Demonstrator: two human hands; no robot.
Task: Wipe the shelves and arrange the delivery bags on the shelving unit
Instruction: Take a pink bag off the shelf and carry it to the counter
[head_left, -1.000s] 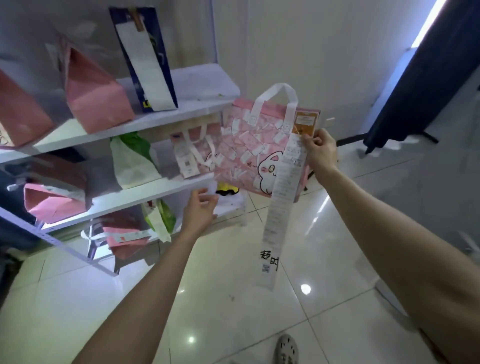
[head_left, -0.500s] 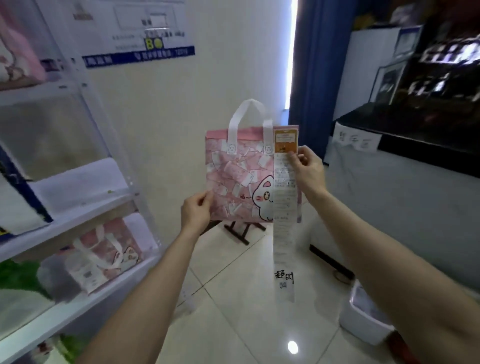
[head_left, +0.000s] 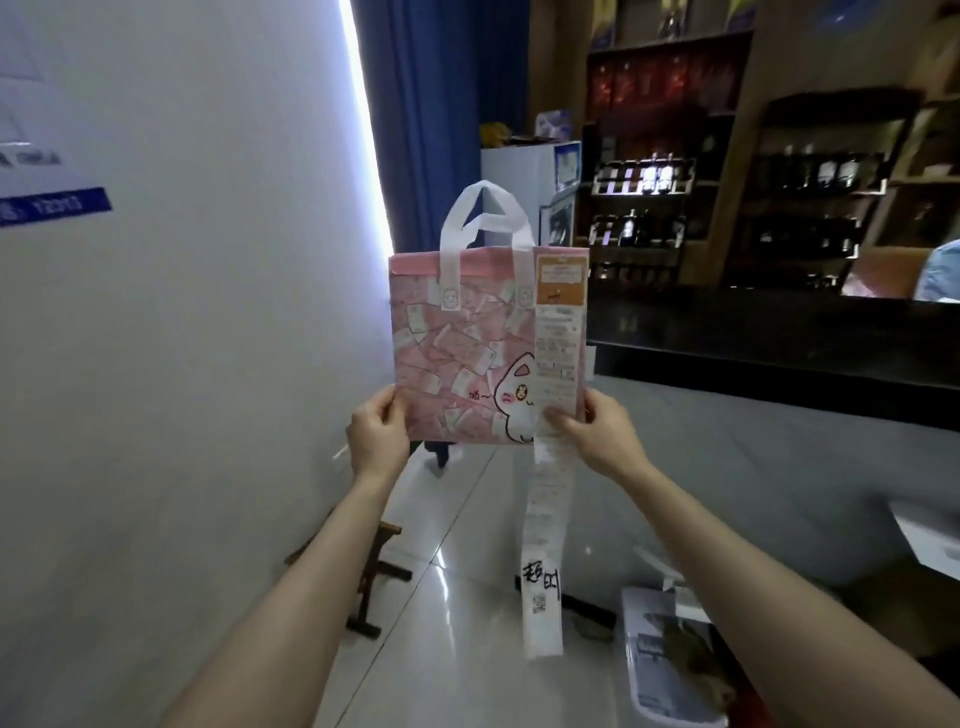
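Observation:
I hold a pink delivery bag upright in front of me, with white handles on top and a cartoon cat printed on it. My left hand pinches its lower left corner. My right hand pinches the lower right corner together with a long white receipt. The receipt hangs from an orange label at the bag's top right and trails well below the bag. The shelving unit is out of view.
A white wall stands close on the left, with a blue curtain behind the bag. A dark counter and bottle shelves fill the right. On the glossy tiled floor are a white bin and a wooden stand's feet.
My view has turned right, away from the shelving unit, which left the frame. My right hand slid from the bag's upper edge down to its lower right corner. The bag is now higher.

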